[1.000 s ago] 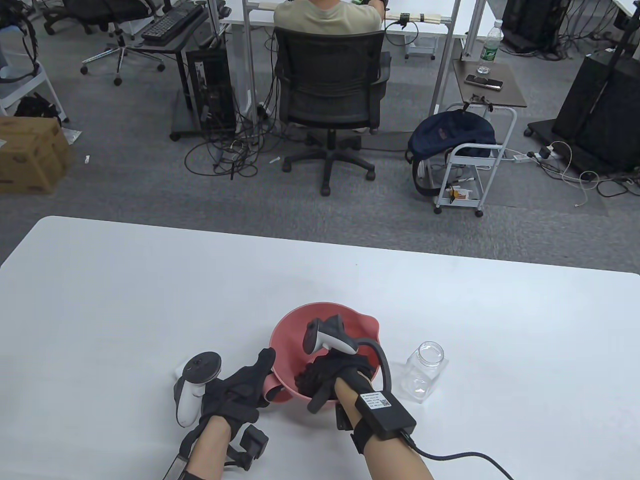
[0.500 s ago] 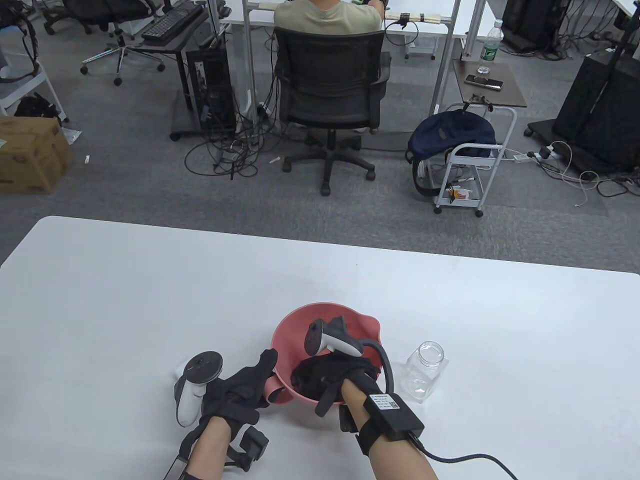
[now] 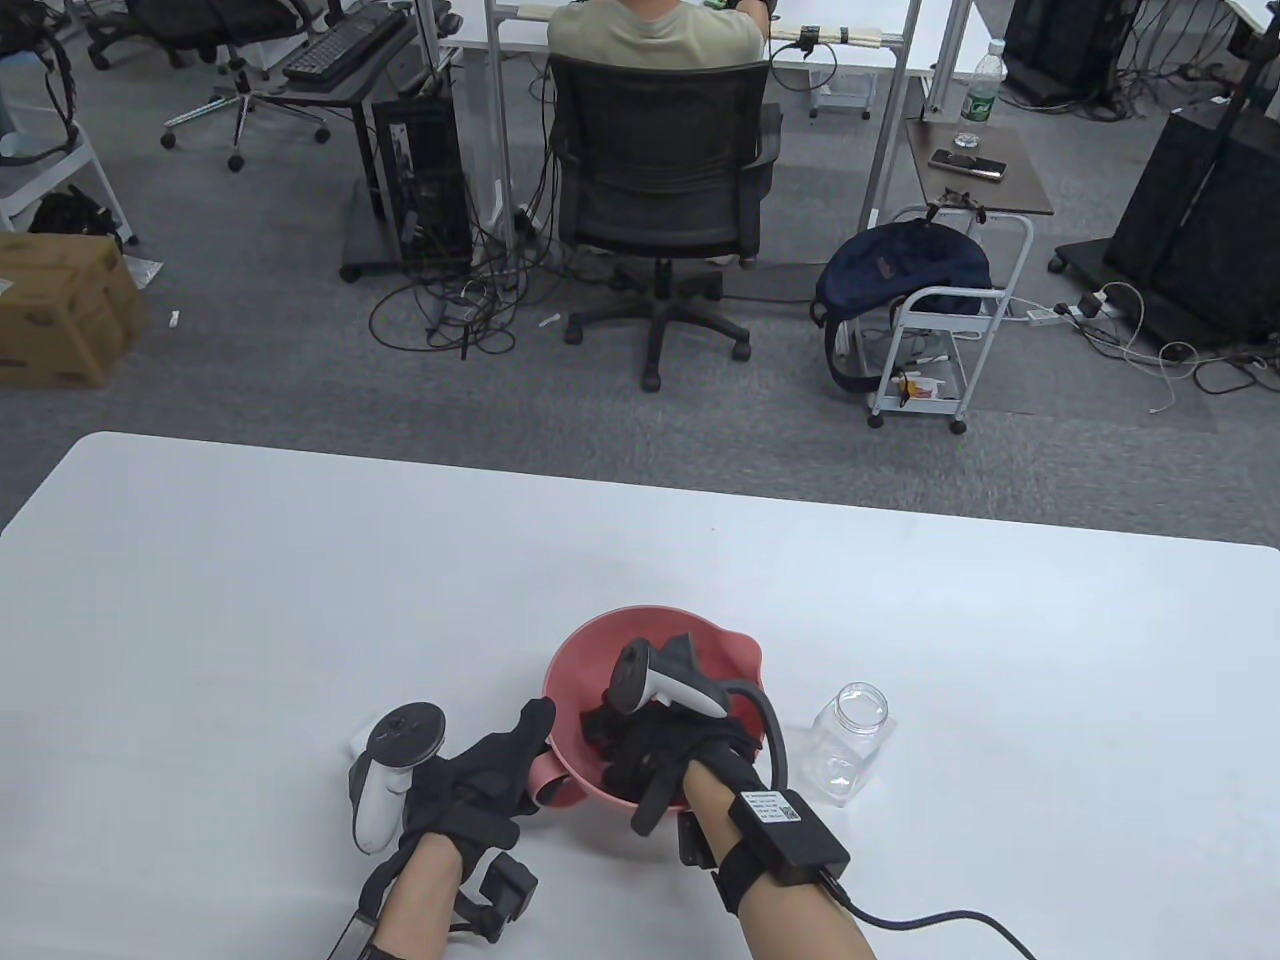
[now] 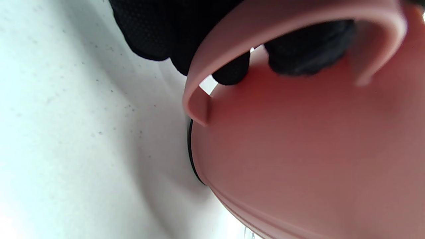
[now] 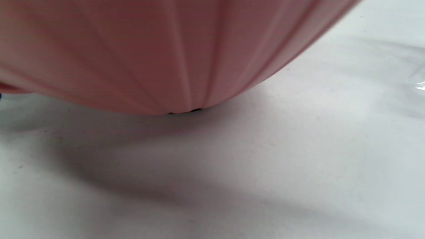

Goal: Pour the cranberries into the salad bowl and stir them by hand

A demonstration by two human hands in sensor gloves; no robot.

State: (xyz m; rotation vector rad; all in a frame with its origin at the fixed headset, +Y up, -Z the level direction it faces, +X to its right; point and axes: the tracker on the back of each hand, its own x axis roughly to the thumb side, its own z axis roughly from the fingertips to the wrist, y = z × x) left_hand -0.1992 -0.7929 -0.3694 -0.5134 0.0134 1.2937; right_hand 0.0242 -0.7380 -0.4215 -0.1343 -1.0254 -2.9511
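Observation:
The pink salad bowl (image 3: pixel 640 616) stands near the table's front edge. My left hand (image 3: pixel 528 745) is at its near-left side, and in the left wrist view its gloved fingers (image 4: pixel 308 56) curl through the bowl's looped handle (image 4: pixel 282 23). My right hand (image 3: pixel 610 735) reaches down inside the bowl with its fingers loosely bent, the tracker above hiding part of them. The cranberries are out of sight beneath that hand. In the right wrist view only the bowl's outer wall (image 5: pixel 149 49) and the table show.
An empty clear jar (image 3: pixel 848 745) without a lid stands just right of the bowl. The white table (image 3: pixel 300 600) spreads wide to the left and back. Beyond its far edge are a person on an office chair (image 3: pixel 655 180), desks and a small cart.
My right hand has shifted slightly inside the bowl, its fingers moving toward the far left wall. The left hand, the bowl and the jar have stayed put.

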